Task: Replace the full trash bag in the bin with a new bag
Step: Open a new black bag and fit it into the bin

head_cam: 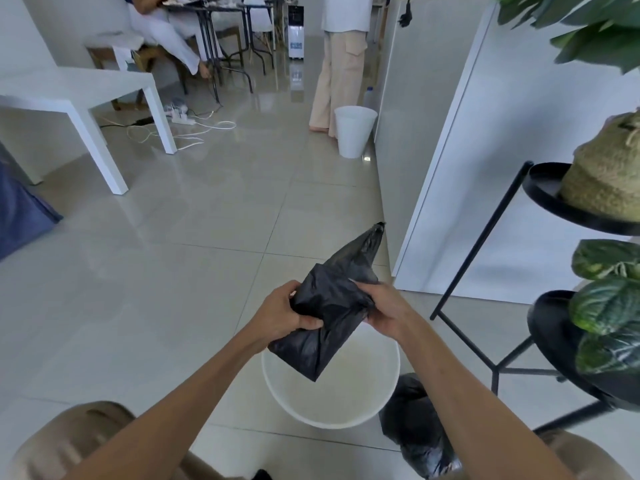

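Both hands work the folded new black bag (332, 306) above the white bin (330, 386), left hand (284, 311) and right hand (384, 311) each clenched on its crumpled edge; the bin's round rim is bare, full bag (415, 424) slumped against its right side, open tiled floor (207, 220) ahead
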`<state>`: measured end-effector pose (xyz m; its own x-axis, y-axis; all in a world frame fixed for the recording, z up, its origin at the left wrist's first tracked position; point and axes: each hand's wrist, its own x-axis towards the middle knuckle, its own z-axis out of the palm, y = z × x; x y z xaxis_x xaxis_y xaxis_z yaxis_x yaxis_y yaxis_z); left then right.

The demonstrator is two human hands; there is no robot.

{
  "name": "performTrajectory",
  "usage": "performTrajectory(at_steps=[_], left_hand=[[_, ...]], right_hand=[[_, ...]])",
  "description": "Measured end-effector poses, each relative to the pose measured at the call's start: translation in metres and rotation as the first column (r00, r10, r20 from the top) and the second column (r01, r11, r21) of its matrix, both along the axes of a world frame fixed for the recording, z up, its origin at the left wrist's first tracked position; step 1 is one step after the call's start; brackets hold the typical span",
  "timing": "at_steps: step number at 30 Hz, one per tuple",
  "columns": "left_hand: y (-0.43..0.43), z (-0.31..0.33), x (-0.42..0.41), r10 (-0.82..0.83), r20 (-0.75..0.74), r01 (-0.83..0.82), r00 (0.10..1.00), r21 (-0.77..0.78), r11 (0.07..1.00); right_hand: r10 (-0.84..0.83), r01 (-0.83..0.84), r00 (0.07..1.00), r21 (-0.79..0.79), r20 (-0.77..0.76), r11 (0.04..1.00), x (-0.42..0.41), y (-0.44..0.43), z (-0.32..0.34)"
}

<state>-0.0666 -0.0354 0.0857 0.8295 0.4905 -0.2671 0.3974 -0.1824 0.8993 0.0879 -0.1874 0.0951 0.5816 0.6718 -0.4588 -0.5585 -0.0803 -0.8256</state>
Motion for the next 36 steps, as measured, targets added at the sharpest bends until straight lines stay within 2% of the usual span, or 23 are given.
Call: performTrajectory(at_steps=[1,2,3,4,5,6,7,9,11,13,16,19,21,23,24,26,27,28,30,32,33,35,36], left_hand=[[-0.002,-0.002,0.003,0.005,-0.027,0.000,1.000,0.183,0.983],[-0.006,-0.005,0.006,0.034,-0.055,-0.009,0.998,0.398,0.917],[-0.011,-0.005,0.007,0.070,-0.044,-0.030,0.997,0.595,0.803],[-0.017,-0.006,0.008,0.074,0.003,-0.054,0.997,0.715,0.697],[-0.025,-0.004,0.008,0.028,0.055,-0.060,0.998,0.753,0.655],[-0.031,-0.004,0.008,-0.039,0.096,-0.043,0.995,0.719,0.694],[-0.036,-0.002,0.009,-0.100,0.131,-0.006,0.986,0.634,0.773],[-0.041,-0.002,0.012,-0.118,0.158,0.042,0.980,0.418,0.908],[-0.040,0.000,0.013,0.000,0.182,-0.040,0.983,0.217,0.975],[-0.039,-0.001,0.013,0.145,0.195,-0.170,0.970,0.117,0.979],[-0.035,-0.017,0.006,0.300,0.141,-0.321,0.944,0.159,0.934],[-0.035,-0.045,-0.001,0.320,0.028,-0.309,0.947,0.348,0.885],[-0.037,-0.063,-0.002,0.271,-0.064,-0.211,0.960,0.466,0.859],[-0.039,-0.081,0.001,0.147,-0.223,-0.006,0.964,0.532,0.847],[-0.040,-0.089,0.003,0.064,-0.336,0.137,0.940,0.541,0.830],[-0.041,-0.101,0.005,-0.086,-0.556,0.425,0.827,0.517,0.743],[-0.040,-0.105,0.006,-0.126,-0.633,0.528,0.764,0.501,0.686],[-0.038,-0.104,0.007,-0.143,-0.654,0.567,0.743,0.501,0.654],[-0.031,-0.090,0.014,-0.147,-0.548,0.477,0.824,0.528,0.703],[-0.023,-0.063,0.023,-0.108,-0.279,0.242,0.954,0.506,0.828],[-0.020,-0.046,0.027,-0.083,-0.146,0.141,0.986,0.455,0.879],[-0.016,-0.013,0.034,-0.072,0.014,0.063,0.997,0.338,0.939],[-0.014,0.001,0.035,-0.092,0.033,0.078,0.995,0.292,0.953]], right_hand=[[-0.049,0.049,0.999,-0.004,0.007,0.999,-0.001,0.000,-0.003],[-0.095,0.095,0.995,-0.011,0.010,0.995,-0.003,0.001,-0.006],[-0.137,0.138,0.990,-0.023,0.022,0.990,-0.005,0.002,-0.009],[-0.172,0.174,0.984,-0.035,0.041,0.984,-0.008,0.003,-0.013],[-0.197,0.200,0.978,-0.043,0.076,0.979,-0.011,0.005,-0.015],[-0.212,0.219,0.970,-0.042,0.117,0.975,-0.015,0.006,-0.016],[-0.221,0.229,0.962,-0.032,0.161,0.973,-0.018,0.007,-0.018],[-0.209,0.214,0.954,-0.001,0.214,0.977,-0.025,0.007,-0.019],[-0.179,0.182,0.957,0.008,0.228,0.983,-0.029,0.005,-0.021],[-0.172,0.180,0.953,-0.010,0.249,0.984,-0.027,0.001,-0.023],[-0.226,0.241,0.937,-0.024,0.265,0.970,-0.018,-0.005,-0.021],[-0.259,0.284,0.919,-0.045,0.297,0.958,-0.004,-0.014,-0.017],[-0.272,0.305,0.904,-0.051,0.330,0.951,0.004,-0.019,-0.012],[-0.280,0.321,0.892,-0.061,0.356,0.945,0.008,-0.024,-0.009],[-0.281,0.326,0.888,-0.067,0.363,0.943,0.009,-0.025,-0.009],[-0.262,0.317,0.891,-0.096,0.372,0.943,0.009,-0.028,-0.010],[-0.238,0.301,0.896,-0.118,0.374,0.946,0.008,-0.029,-0.011],[-0.207,0.276,0.904,-0.141,0.374,0.951,0.006,-0.030,-0.012],[-0.125,0.208,0.913,-0.180,0.388,0.961,0.003,-0.032,-0.013],[-0.031,0.133,0.905,-0.211,0.425,0.968,-0.002,-0.033,-0.011],[0.013,0.099,0.894,-0.226,0.447,0.969,-0.004,-0.033,-0.010],[0.104,0.033,0.868,-0.264,0.486,0.964,-0.008,-0.033,-0.005],[0.148,0.002,0.853,-0.287,0.500,0.958,-0.010,-0.033,-0.002]])
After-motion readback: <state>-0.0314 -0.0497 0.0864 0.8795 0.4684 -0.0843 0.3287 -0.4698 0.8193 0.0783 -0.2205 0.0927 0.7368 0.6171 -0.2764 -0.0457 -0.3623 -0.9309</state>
